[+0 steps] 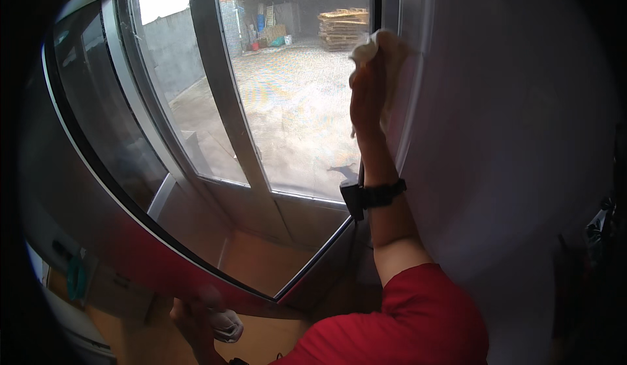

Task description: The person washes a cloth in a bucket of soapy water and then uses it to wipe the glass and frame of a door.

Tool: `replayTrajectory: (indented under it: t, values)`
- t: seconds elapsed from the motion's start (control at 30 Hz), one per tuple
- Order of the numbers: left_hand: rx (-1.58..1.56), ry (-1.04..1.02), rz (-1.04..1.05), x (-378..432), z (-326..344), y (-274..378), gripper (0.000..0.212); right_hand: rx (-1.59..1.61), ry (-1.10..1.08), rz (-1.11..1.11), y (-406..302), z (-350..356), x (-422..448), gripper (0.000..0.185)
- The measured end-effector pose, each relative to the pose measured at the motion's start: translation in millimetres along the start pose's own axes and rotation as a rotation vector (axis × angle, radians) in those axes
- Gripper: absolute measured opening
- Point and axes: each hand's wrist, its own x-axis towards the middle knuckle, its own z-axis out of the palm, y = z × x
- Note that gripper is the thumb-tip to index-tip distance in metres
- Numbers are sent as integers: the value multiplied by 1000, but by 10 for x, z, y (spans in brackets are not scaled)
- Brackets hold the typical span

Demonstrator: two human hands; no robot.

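My right hand (368, 100) is raised at the right side of a glazed metal door. A pale cloth (392, 46) is in it, against the upright edge of the frame (416, 80). Low on the left, my left hand (188, 316) grips a whitish cloth (228, 326) beside the door's reddish lower panel (161, 257). Blur hides how its fingers sit. Between the hands spreads the glass pane (294, 120), edged by a black seal and a bright metal strip (205, 267).
A pale wall (499, 120) rises on the right. Through the glass, a paved yard holds stacked wooden pallets (343, 29) and a grey wall (171, 56). A teal round object (76, 277) hangs by a box-like light unit (117, 291) at lower left. Orange-brown floor (264, 338) shows below.
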Motion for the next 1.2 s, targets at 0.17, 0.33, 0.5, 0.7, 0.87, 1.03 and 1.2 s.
replayTrajectory:
  t: [0.17, 0.33, 0.5, 0.7, 0.87, 1.03, 1.2]
  values:
    - [4, 7, -28, 23, 15, -14, 46, -51, -92, 242, 234, -355, -1798, 50]
    - [-58, -4, -64, 60, 1, -18, 49, 200, -62, 588, -85, -397, -2235, 50]
    - [-73, -20, -119, -6, -69, 24, 52, -125, -92, -136, -21, -10, -743, 51]
    - [-105, -6, -138, -84, -82, -78, 53, -244, -22, -444, -592, 262, 1792, 26]
    - [-83, 12, -88, -62, -11, 19, 53, -121, -42, -645, -1232, 585, 1768, 21]
    - [-57, 1, -97, -118, -140, 90, 49, 148, -418, -825, -1734, 409, 99, 40]
    - [-50, 57, -106, -196, -206, 144, 36, -87, -378, -431, -1310, 257, 910, 42]
